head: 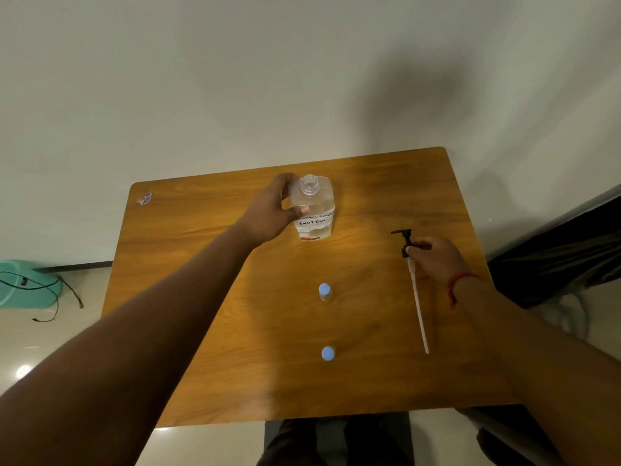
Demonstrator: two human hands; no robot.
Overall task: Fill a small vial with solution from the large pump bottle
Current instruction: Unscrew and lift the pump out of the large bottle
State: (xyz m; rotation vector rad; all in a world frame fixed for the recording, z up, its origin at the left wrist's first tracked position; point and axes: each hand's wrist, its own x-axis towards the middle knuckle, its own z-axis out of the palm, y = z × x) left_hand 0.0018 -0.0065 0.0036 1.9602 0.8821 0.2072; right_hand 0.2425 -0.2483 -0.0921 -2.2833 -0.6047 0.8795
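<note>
Left hand [268,213] grips one bottle [314,210]; right hand [437,257] one pump [408,243]; two vials [325,291].

I count one big clear bottle [314,210], cap off. One pump head [408,242] with its long tube, lying loose. Two small vials [325,292] [328,354], both with blue caps. Two hands: left hand [272,213], right hand [437,257]. One wooden table [201,264]. One green tub [27,284] on the floor.
</note>
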